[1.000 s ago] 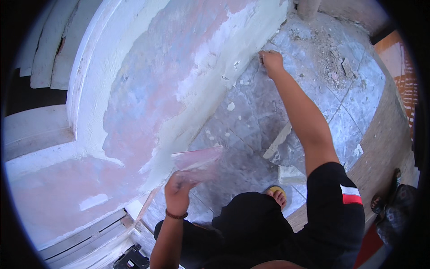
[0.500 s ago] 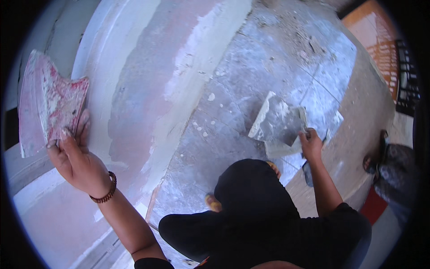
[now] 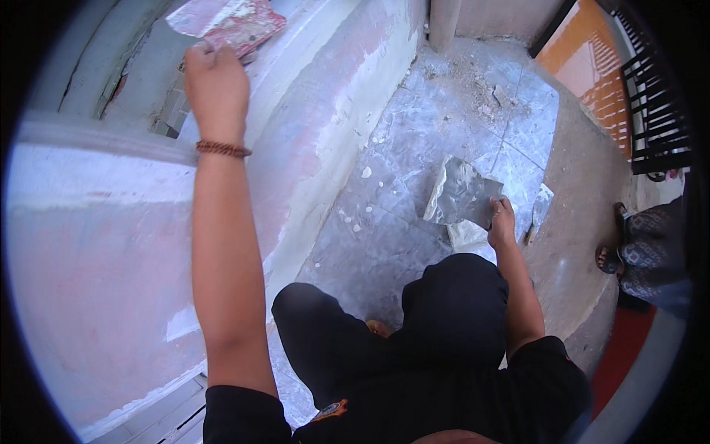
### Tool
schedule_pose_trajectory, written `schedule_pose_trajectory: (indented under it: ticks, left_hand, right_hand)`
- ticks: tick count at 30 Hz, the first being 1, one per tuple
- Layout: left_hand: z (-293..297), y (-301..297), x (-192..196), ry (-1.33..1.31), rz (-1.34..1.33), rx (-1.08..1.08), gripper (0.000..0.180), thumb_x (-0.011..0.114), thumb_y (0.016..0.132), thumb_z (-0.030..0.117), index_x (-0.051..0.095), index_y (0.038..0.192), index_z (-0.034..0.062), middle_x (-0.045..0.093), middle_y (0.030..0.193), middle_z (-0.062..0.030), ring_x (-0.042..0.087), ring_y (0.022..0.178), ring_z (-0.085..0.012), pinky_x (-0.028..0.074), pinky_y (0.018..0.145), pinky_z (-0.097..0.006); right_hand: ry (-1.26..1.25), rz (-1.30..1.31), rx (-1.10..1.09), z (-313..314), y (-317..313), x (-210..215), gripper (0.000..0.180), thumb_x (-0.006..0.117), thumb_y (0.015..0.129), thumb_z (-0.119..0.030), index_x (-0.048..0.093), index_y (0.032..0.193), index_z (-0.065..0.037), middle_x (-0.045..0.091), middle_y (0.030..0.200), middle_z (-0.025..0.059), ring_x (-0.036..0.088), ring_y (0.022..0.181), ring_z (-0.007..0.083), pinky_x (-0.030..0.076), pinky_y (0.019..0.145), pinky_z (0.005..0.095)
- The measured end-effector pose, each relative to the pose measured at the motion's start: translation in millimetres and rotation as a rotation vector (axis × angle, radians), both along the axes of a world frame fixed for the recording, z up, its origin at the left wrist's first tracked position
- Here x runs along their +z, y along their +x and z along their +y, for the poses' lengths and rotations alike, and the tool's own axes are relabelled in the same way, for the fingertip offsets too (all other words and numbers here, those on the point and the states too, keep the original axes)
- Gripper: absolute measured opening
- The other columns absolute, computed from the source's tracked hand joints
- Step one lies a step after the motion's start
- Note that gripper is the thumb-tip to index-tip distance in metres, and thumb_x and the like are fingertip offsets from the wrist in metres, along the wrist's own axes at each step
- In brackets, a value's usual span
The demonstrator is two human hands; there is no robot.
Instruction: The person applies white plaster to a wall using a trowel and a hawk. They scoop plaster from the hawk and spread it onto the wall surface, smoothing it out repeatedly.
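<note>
**Against the wall: scraper up, hawk low**

Up at the wall (image 3: pixel 111 222), left hand (image 3: pixel 216 87) raised high, arm fully stretched, fingers clamped over the handle edge of a wide scraper (image 3: pixel 229 22) smeared pink and white. Blade laid flat against the upper wall face near a moulded ledge (image 3: pixel 96 137), likely so the filler spreads thin and even. Beaded bracelet (image 3: pixel 223 149) at the wrist.

Down by the right knee, right hand (image 3: pixel 503 222) closed on the edge of a grey hawk (image 3: pixel 460 194), thumb side on top, plate tilted a little off level and held low above the floor (image 3: pixel 414 148). Probably kept there as the reload point (within easy reach of the other blade), and away from the wall so the stretched arm has room. A pale lump of filler just beneath it, exact contact unclear.

Crouched, knees in black trousers (image 3: pixel 384 333) facing the wall base. White drips dotted along the floor near the skirting; rubble (image 3: pixel 488 92) heaped in the far corner. At right, another person's sandalled foot (image 3: pixel 610 259) on a round step, well apart from the hawk. Black railing (image 3: pixel 654 111) beyond.
</note>
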State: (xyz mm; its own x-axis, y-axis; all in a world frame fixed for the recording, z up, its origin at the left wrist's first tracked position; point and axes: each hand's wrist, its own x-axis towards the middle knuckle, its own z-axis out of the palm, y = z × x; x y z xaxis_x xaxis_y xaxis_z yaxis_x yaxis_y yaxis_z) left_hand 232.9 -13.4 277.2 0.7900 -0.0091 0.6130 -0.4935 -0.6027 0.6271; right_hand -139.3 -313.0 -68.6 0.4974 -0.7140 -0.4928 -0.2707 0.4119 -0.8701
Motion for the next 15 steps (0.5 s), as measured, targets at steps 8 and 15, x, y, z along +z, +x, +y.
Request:
schedule_pose_trajectory:
  ticks: [8, 15]
  left_hand:
    - [-5, -9, -5, 0.037, -0.109, 0.023, 0.027, 0.055, 0.088, 0.015, 0.056, 0.104, -0.0063, 0.066, 0.099, -0.0309, 0.063, 0.095, -0.0482, 0.049, 0.085, -0.051]
    - [-5, -19, 3, -0.041, -0.029, -0.030, 0.026, 0.054, 0.088, 0.014, 0.053, 0.102, -0.0078, 0.065, 0.096, -0.0331, 0.063, 0.094, -0.0496, 0.050, 0.085, -0.051]
  right_hand:
    - [-0.207, -0.376, -0.050, 11, -15, 203, 0.049, 0.055, 0.095, -0.021, 0.044, 0.138, 0.001, 0.058, 0.125, 0.0159, 0.060, 0.109, 0.0250, 0.050, 0.095, 0.0412]
    - [-0.194, -0.454, -0.357, 44, 25, 213, 0.046, 0.056, 0.091, -0.020, 0.048, 0.135, -0.008, 0.057, 0.112, 0.0067, 0.062, 0.094, 0.0246, 0.059, 0.080, 0.0472]
